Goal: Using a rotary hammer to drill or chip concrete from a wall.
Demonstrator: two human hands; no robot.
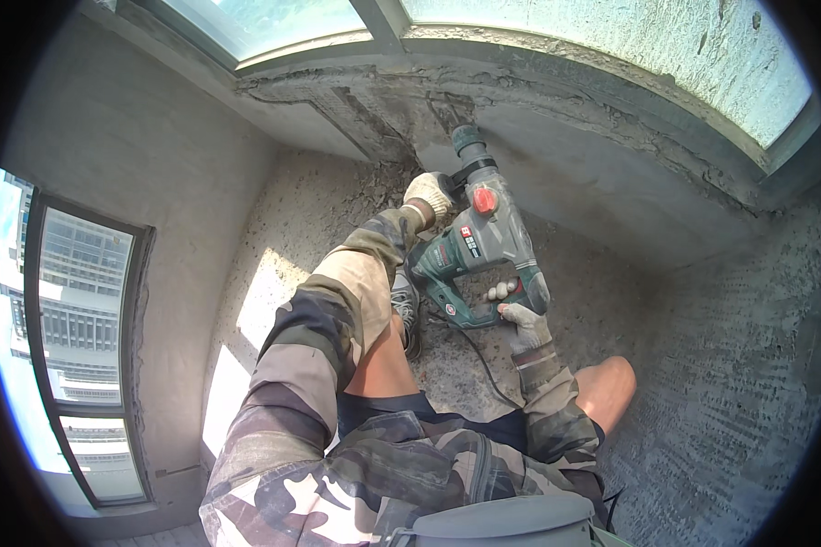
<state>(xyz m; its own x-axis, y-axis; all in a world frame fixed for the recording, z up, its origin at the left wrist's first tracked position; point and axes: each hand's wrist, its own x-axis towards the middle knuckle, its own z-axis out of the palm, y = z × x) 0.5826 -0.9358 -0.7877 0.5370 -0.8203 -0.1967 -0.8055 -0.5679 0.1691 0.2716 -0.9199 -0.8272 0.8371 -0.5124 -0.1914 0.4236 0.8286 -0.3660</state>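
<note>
Head view: a framed window (87,301) stands at left. The gloved left hand (429,194) has its fingers clamped on the side handle (451,186) of a green and grey rotary hammer (502,235). The tool's nose is directed at a chipped wall section (447,111); bit contact cannot be determined. A black cord (485,360) trails below the tool. The gloved right hand (524,328) has its fingers closed around the rear grip (523,294). A rough grey wall (730,392) stands at far right.
</note>
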